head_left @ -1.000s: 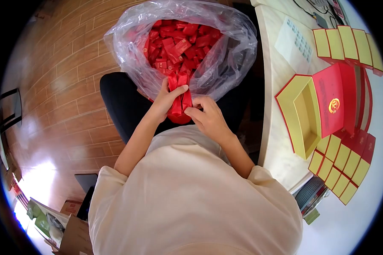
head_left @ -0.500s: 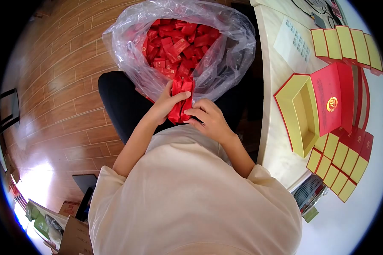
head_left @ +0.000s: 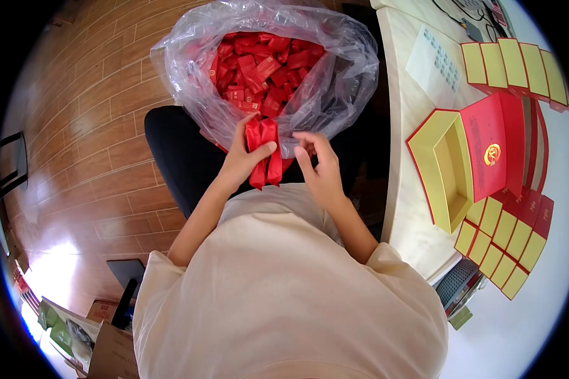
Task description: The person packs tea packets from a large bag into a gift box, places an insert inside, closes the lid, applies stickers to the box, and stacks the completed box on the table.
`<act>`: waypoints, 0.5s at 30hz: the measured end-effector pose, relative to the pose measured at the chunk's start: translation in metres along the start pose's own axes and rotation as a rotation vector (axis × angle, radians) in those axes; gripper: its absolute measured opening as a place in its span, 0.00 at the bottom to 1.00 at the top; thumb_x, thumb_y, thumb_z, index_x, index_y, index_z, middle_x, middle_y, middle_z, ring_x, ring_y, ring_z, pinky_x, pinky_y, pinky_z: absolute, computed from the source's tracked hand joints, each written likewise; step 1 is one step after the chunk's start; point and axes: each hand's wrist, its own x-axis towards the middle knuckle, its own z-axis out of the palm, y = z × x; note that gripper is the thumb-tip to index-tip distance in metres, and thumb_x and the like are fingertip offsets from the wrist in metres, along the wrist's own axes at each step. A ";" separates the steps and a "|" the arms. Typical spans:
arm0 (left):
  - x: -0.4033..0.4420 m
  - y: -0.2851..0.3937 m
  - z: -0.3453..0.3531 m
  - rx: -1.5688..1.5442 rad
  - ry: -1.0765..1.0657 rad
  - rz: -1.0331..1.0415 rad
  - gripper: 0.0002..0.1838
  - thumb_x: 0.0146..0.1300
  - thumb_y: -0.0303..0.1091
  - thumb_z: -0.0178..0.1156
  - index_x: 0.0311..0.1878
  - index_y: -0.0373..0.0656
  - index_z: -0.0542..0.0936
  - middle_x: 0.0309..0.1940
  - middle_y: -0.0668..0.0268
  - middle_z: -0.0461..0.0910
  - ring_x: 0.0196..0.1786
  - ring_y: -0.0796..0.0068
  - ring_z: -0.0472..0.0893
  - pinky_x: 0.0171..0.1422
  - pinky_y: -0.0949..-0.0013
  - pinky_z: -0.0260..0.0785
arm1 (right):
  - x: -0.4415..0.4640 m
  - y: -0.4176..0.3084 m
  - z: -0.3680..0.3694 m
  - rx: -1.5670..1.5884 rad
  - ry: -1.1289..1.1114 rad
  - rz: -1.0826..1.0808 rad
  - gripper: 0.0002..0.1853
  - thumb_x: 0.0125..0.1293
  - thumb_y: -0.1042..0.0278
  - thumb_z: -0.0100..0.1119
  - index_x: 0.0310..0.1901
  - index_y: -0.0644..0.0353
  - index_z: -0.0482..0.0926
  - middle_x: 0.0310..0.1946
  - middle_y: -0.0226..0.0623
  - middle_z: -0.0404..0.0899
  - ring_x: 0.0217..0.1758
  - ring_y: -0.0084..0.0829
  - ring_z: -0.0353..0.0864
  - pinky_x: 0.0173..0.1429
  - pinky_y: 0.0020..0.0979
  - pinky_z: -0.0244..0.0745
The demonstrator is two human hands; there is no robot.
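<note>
My left hand (head_left: 241, 158) is wrapped round two long red packets (head_left: 263, 151), side by side and upright over my lap, with the thumb across their front. To their right, my right hand (head_left: 319, 165) is raised apart from them, thumb and fingers spread, nothing visible between them. Just beyond both hands sits a clear plastic bag (head_left: 351, 88) with its mouth wide open, holding several small red packets (head_left: 253, 69). The lower ends of the held packets hang near my shirt.
On the white table (head_left: 401, 189) at the right lie an open red and gold box (head_left: 447, 170), rows of smaller boxes (head_left: 502, 237), more boxes (head_left: 513, 63) farther back and a sticker sheet (head_left: 433, 66). A cardboard box (head_left: 112, 354) is at lower left.
My right hand has let go of the red packets and moved right, its fingers opening. My left hand still holds the packets, now tilted slightly more to the left.
</note>
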 end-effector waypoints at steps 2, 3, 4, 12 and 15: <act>-0.007 0.001 0.005 0.108 -0.099 0.105 0.41 0.55 0.35 0.68 0.69 0.43 0.57 0.58 0.58 0.67 0.61 0.69 0.69 0.66 0.67 0.62 | 0.013 -0.007 0.000 -0.035 0.039 -0.095 0.15 0.60 0.74 0.62 0.50 0.63 0.77 0.45 0.36 0.73 0.39 0.27 0.73 0.42 0.24 0.70; -0.010 -0.003 0.008 0.175 -0.109 0.150 0.41 0.55 0.34 0.68 0.69 0.43 0.56 0.59 0.57 0.67 0.61 0.68 0.69 0.66 0.67 0.62 | 0.016 -0.009 0.000 -0.065 -0.010 -0.064 0.20 0.58 0.72 0.65 0.54 0.61 0.77 0.51 0.37 0.71 0.45 0.29 0.75 0.47 0.26 0.71; -0.012 -0.006 0.010 0.243 -0.118 0.193 0.42 0.54 0.33 0.67 0.69 0.44 0.55 0.59 0.56 0.66 0.61 0.68 0.69 0.65 0.67 0.62 | 0.018 -0.007 0.000 -0.065 -0.008 -0.065 0.20 0.58 0.72 0.65 0.54 0.61 0.77 0.51 0.37 0.71 0.45 0.29 0.75 0.47 0.26 0.71; -0.033 -0.003 0.013 0.328 -0.138 0.020 0.37 0.52 0.32 0.67 0.63 0.44 0.57 0.55 0.57 0.68 0.58 0.68 0.71 0.62 0.66 0.65 | 0.020 -0.004 0.008 -0.219 -0.281 -0.197 0.13 0.57 0.70 0.65 0.43 0.63 0.80 0.40 0.41 0.77 0.43 0.40 0.80 0.47 0.33 0.75; -0.033 -0.005 0.014 0.326 -0.157 0.044 0.38 0.52 0.34 0.69 0.63 0.44 0.57 0.54 0.57 0.68 0.58 0.68 0.71 0.62 0.67 0.65 | 0.019 0.000 0.010 -0.306 -0.263 -0.265 0.08 0.59 0.71 0.63 0.39 0.64 0.80 0.38 0.42 0.78 0.41 0.41 0.80 0.44 0.32 0.76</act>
